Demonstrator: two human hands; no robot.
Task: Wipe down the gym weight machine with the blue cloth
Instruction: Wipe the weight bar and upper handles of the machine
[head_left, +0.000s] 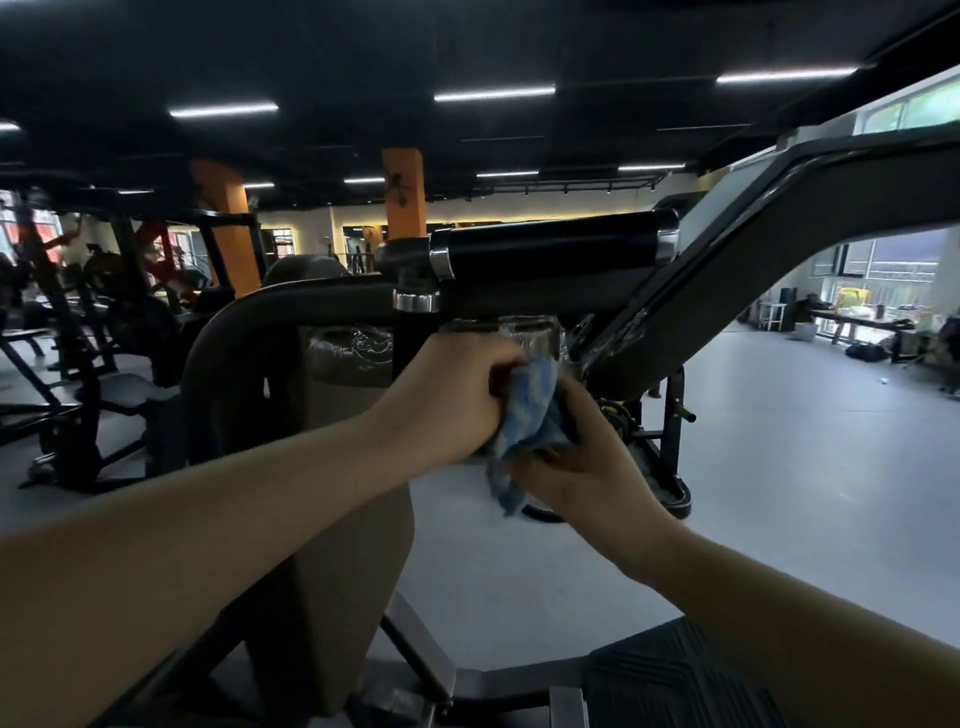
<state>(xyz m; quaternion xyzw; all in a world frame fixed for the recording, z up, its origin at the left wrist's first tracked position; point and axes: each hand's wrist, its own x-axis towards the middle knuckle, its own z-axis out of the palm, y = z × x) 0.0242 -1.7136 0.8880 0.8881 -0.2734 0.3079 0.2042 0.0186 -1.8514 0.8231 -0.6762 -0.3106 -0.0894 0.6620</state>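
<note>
Fingers of left hand (457, 395) curled tight around blue cloth (524, 415); right hand (582, 467) pinching its lower folds (both bunching it) just beneath weight machine (779, 234) and its black padded handle (550, 249), over grey floor (779, 467).

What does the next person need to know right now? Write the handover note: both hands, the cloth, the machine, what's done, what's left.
Left hand: grips the top of the blue cloth.
Right hand: holds the cloth's lower part from the other side.
Cloth: bunched between both hands, just below the machine's black handle and frame.
Done: cannot tell which surfaces have been wiped.
Left: likely the handle, frame and pad; treat all as still to wipe.
</note>
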